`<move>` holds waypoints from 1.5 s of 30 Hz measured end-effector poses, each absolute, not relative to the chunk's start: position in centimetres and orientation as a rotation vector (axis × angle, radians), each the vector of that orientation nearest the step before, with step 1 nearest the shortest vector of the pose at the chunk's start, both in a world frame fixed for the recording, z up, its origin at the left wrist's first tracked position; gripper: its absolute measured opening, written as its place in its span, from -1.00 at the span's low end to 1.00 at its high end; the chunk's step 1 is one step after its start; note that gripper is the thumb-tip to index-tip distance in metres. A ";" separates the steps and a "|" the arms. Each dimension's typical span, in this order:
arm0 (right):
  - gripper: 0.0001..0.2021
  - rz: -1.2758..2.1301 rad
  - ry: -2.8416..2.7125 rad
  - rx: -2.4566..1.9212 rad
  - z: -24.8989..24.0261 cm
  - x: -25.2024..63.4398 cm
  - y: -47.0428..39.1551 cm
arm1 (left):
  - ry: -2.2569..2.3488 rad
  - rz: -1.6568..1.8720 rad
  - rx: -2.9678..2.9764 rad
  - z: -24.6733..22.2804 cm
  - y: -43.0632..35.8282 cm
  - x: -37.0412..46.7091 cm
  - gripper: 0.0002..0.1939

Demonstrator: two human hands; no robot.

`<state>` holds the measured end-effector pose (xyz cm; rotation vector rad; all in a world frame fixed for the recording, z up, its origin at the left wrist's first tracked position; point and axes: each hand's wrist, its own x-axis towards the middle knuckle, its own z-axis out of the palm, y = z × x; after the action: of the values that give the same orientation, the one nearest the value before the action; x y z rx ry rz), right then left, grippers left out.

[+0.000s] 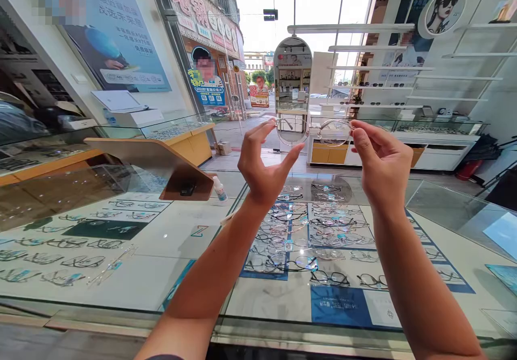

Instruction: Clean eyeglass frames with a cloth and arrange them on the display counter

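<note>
A pair of thin, clear-rimmed eyeglasses is held up above the glass display case, in front of an oval-topped mirror. My right hand pinches the glasses at their right end between thumb and fingers. My left hand is at their left end, its fingertips at the upper left of the rim; its thumb is spread apart below the lens. Whether the left fingertips grip the frame is too small to tell. Rows of eyeglasses lie in the case beneath my arms.
A brown tilted board stands on the case at the left, beside a small white bottle. More eyeglasses lie at the lower left. Behind are a display counter, wall shelves and a wide window.
</note>
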<state>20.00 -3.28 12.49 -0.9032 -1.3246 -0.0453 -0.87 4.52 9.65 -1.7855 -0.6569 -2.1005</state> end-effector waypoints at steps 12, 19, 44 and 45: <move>-0.66 0.025 -1.326 -0.906 12.5 20.2 -3.3 | -0.611 -2.065 -1.754 9.3 5.9 -0.9 -0.36; -0.69 0.011 -1.301 -0.955 12.7 19.3 -4.1 | -0.621 -2.157 -1.934 8.5 8.4 -1.0 -0.40; -0.68 0.281 -1.355 -0.878 12.9 21.5 -1.9 | -0.593 -2.083 -1.815 9.0 4.9 0.2 -0.42; -0.69 0.250 -1.367 -0.868 12.9 21.5 -2.1 | -0.599 -2.066 -1.831 9.1 5.0 0.2 -0.41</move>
<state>21.53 -2.10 12.90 -0.8681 -1.3673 0.2503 0.15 5.00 9.11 -1.8306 -0.5990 -2.0656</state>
